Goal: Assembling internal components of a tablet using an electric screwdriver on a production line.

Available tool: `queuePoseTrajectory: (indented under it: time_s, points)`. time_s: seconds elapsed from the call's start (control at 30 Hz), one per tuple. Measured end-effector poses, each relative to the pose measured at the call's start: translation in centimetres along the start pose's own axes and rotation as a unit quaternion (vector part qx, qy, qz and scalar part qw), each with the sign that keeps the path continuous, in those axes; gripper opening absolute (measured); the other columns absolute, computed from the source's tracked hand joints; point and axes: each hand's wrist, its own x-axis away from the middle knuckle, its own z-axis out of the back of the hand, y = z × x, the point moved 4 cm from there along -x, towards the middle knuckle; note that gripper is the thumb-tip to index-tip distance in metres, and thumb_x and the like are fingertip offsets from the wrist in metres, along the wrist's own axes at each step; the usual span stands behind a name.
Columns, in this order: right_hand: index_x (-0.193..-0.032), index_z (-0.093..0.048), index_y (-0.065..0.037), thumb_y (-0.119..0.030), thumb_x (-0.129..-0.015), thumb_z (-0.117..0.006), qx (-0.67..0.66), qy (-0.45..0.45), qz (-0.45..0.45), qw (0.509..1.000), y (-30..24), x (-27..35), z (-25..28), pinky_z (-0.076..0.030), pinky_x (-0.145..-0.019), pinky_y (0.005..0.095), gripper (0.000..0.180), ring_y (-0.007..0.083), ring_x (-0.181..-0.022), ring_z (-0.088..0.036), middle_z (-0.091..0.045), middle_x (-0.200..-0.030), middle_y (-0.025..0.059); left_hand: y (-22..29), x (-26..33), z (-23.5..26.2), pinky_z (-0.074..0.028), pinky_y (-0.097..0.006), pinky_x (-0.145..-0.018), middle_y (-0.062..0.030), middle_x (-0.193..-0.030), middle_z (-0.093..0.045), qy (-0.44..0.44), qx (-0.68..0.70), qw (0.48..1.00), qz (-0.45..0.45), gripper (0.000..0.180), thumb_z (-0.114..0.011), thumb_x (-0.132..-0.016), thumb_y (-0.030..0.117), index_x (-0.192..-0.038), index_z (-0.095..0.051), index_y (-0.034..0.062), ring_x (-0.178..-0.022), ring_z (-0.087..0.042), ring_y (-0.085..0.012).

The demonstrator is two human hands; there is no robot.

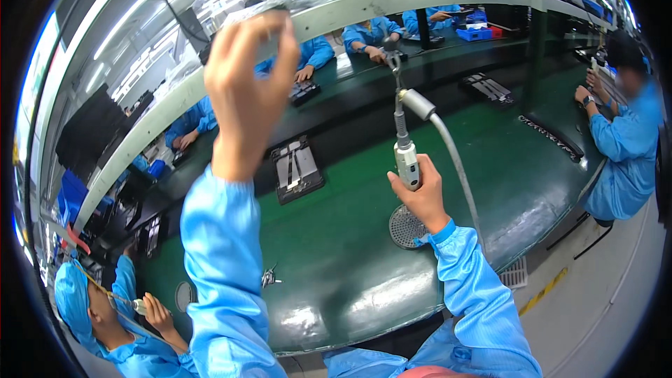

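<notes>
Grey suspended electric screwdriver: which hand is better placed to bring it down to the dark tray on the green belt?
Right. The right hand already grips the grey suspended electric screwdriver, while the left hand is raised at the overhead shelf, away from the dark tray.

Our assembly hall
We see a green conveyor belt, a grey overhead shelf rail, ceiling strip lights and grey floor.
</notes>
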Motion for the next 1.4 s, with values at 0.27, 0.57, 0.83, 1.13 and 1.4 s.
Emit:
queuePoseTrajectory:
  time_s: [0.27, 0.57, 0.83, 1.13, 1.4]
  points:
    - [-0.105, -0.059, 0.001, -0.013, -0.087, -0.077, 0.052, 0.037, 0.068, 0.996, -0.5, -0.8, 0.6, -0.053, -0.070, 0.0398, 0.028, 0.0289, -0.081, -0.062, -0.060, -0.094, 0.0139, -6.0, -9.9, -12.7, -0.052, -0.047, -0.096, -0.0088, -0.121, -0.070, -0.157, -0.200, 0.948, -0.193, 0.036, -0.074, -0.090, 0.044, -0.107, -0.076, 0.0116, -0.109, -0.067, -0.0302]
    - [-0.106, -0.059, -0.002, -0.014, -0.089, -0.075, 0.052, 0.036, 0.059, 0.996, 0.0, -0.5, 1.2, -0.051, -0.072, 0.0430, 0.026, 0.0325, -0.082, -0.061, -0.060, -0.093, 0.0140, -9.9, -9.5, -17.2, -0.057, -0.041, -0.090, -0.0148, -0.098, -0.075, -0.458, -0.136, 0.878, 0.024, 0.030, -0.082, -0.078, 0.031, -0.098, -0.079, 0.0086, -0.097, -0.072, -0.0343]
    - [-0.113, -0.061, 0.000, -0.010, -0.088, -0.076, 0.038, 0.006, 0.078, 0.996, -0.2, -0.2, 0.9, -0.053, -0.069, 0.0383, 0.031, 0.0278, -0.082, -0.063, -0.060, -0.104, 0.0135, -9.8, -7.4, -16.2, -0.057, -0.045, -0.087, -0.0134, -0.108, -0.074, -0.447, -0.185, 0.874, -0.049, 0.027, -0.075, -0.085, 0.036, -0.101, -0.081, 0.0158, -0.101, -0.071, -0.0343]
    - [-0.113, -0.061, 0.001, -0.010, -0.087, -0.077, 0.022, -0.005, 0.060, 0.998, -0.5, -0.2, 0.5, -0.054, -0.071, 0.0397, 0.032, 0.0290, -0.083, -0.063, -0.060, -0.104, 0.0141, -14.5, -8.0, -16.7, -0.056, -0.047, -0.091, -0.0176, -0.106, -0.074, -0.400, -0.166, 0.901, 0.010, 0.027, -0.068, -0.085, 0.027, -0.104, -0.080, 0.0126, -0.101, -0.070, -0.0387]
    - [-0.113, -0.062, 0.000, -0.010, -0.087, -0.077, 0.006, 0.012, 0.069, 0.997, -0.3, -0.3, 0.6, -0.053, -0.071, 0.0405, 0.032, 0.0307, -0.084, -0.064, -0.061, -0.103, 0.0145, -20.4, -11.5, -14.7, -0.054, -0.041, -0.091, -0.0222, -0.098, -0.076, -0.281, -0.190, 0.923, 0.182, 0.035, -0.062, -0.087, 0.027, -0.113, -0.078, 0.0094, -0.100, -0.073, -0.0372]
